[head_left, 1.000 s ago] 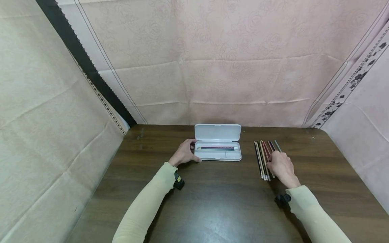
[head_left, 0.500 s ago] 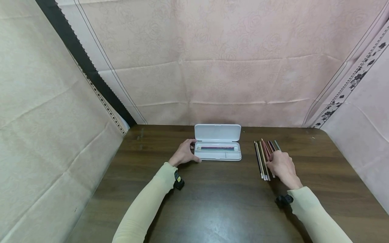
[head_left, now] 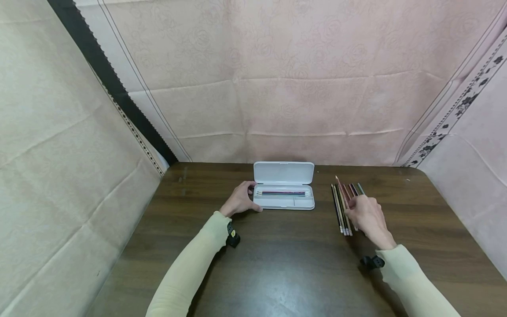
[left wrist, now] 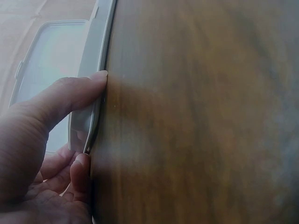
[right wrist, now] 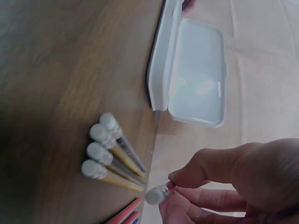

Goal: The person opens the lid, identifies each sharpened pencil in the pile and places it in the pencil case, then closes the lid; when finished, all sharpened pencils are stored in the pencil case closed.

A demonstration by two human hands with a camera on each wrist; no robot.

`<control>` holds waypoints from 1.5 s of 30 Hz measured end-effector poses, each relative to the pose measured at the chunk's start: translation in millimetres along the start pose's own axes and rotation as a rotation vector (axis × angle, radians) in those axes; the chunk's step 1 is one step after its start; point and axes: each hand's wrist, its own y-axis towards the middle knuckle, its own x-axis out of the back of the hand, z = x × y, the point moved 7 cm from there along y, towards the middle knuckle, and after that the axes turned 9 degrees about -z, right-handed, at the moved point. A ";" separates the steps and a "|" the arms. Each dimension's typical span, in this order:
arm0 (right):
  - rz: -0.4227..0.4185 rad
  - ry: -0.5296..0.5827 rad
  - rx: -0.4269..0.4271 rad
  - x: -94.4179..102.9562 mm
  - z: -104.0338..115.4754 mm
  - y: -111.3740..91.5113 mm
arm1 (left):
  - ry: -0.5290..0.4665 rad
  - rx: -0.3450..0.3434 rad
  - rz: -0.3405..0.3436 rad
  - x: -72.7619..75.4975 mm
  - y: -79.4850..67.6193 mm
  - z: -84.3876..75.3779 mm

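Observation:
An open white pencil case (head_left: 275,202) stands near the table's far edge, lid raised at the back, with several pencils (head_left: 283,193) lying in its rear compartment. My left hand (head_left: 239,199) grips the case's left end, thumb along the front wall (left wrist: 100,81) and fingers curled round the corner. To the right, my right hand (head_left: 367,215) pinches a red pencil (head_left: 341,187) between thumb and fingers. Its white eraser end (right wrist: 158,193) shows below the thumb in the right wrist view. The held pencil's tip reaches beyond the other pencils (head_left: 339,215) on the table.
Several eraser-tipped pencils (right wrist: 112,156) lie side by side left of my right hand. Red pencils (right wrist: 124,213) and a green one (head_left: 360,189) lie under or beside it. A pale cloth (head_left: 293,101) hangs behind the brown table (head_left: 285,255).
The red pencil in my right hand has slid away from me, out past the row, its tip swinging slightly left. My left hand and the case have stayed put.

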 end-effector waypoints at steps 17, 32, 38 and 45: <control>-0.163 0.084 0.155 15.1 41.7 -8.3 | -0.002 0.001 0.000 -0.1 -0.6 -0.1; -0.203 0.172 0.343 1.7 73.8 -2.6 | 0.001 0.005 0.001 1.1 -1.5 -1.2; -0.203 0.190 0.461 -5.6 83.2 2.7 | -0.004 0.005 0.001 1.4 -0.3 0.1; -0.222 0.193 0.557 -18.9 93.1 13.5 | -0.002 0.006 0.005 0.7 -0.3 0.3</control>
